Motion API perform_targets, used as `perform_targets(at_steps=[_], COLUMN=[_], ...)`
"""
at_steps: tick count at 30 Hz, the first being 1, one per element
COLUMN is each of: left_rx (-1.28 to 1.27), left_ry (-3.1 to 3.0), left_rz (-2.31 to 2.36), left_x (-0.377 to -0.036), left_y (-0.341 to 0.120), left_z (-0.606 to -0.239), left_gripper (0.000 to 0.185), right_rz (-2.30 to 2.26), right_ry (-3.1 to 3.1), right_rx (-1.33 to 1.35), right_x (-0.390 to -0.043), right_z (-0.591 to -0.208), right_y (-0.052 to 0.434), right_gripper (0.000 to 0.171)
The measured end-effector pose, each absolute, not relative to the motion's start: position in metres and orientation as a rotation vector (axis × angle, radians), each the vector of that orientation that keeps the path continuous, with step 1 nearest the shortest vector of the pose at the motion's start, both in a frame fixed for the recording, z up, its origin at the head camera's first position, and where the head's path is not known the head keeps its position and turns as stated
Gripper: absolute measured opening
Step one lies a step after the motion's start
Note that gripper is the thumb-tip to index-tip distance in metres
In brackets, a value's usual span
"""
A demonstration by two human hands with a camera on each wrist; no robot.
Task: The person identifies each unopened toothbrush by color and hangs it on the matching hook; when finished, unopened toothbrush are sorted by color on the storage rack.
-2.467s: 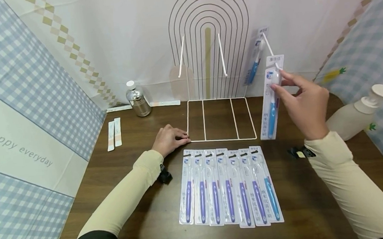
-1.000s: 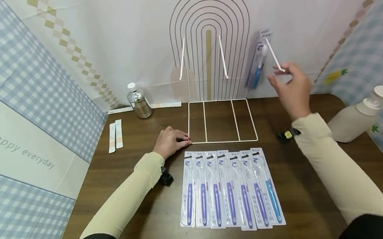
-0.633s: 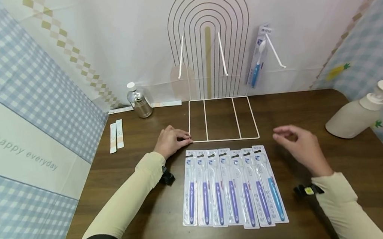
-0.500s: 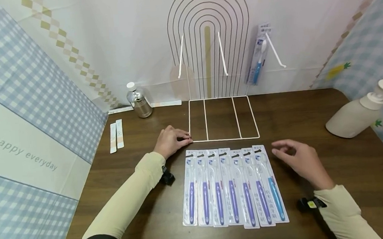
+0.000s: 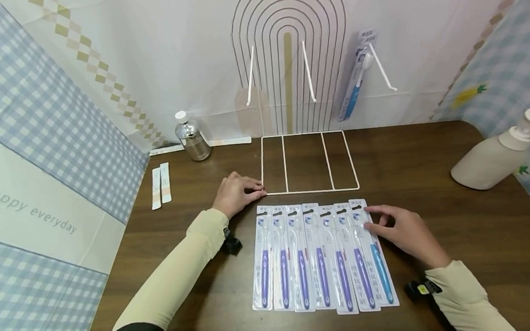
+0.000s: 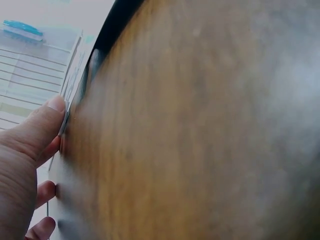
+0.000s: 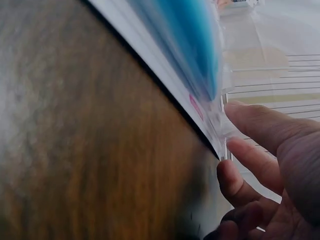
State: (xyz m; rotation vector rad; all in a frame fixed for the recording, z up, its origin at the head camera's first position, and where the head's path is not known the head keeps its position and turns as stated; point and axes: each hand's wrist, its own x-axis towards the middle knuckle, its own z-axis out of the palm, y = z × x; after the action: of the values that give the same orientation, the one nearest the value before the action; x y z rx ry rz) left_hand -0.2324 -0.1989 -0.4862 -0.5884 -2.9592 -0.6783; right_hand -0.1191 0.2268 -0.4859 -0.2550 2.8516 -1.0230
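My left hand (image 5: 235,195) pinches the front left corner of the white wire rack (image 5: 312,191) between thumb and fingers. Side by side in front of the rack lie several packaged purple toothbrushes (image 5: 303,277). At the right end of that row is a packaged blue toothbrush (image 5: 382,276), flat on the table. My right hand (image 5: 408,232) has its thumb and index fingertips at this pack's upper right edge, fingers loosely bent. The right wrist view shows the thumb touching the edge of the pack (image 7: 190,45). Packaged blue toothbrushes (image 5: 354,88) hang from the rack's right hook (image 5: 382,68).
Two more white hooks, the left one (image 5: 250,78) and the middle one (image 5: 308,73), stick out bare. A silver bottle (image 5: 194,142) and thin paper sachets (image 5: 161,186) are at the left. A pump bottle (image 5: 491,160) stands at the right.
My right hand hung a blue toothbrush pack on the right hook, let go, and came down to the blue pack in the row. My left hand stayed on the rack.
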Motion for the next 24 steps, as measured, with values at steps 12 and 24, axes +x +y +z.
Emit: perform_targets(at_steps=[12, 24], left_rx=[-0.596, -0.612], left_ry=[-2.948, -2.928], left_rz=[-0.687, -0.67], left_x=[-0.231, -0.231], left_y=[-0.198, -0.2], left_z=[-0.486, -0.488], left_gripper=[0.021, 0.021], right_rz=[-1.047, -1.259], right_ry=[3.003, 3.352], right_rx=[-0.296, -0.589], right_x=[-0.119, -0.137], right_z=[-0.493, -0.425], right_y=[0.227, 0.231], right_gripper=[0.04, 0.043])
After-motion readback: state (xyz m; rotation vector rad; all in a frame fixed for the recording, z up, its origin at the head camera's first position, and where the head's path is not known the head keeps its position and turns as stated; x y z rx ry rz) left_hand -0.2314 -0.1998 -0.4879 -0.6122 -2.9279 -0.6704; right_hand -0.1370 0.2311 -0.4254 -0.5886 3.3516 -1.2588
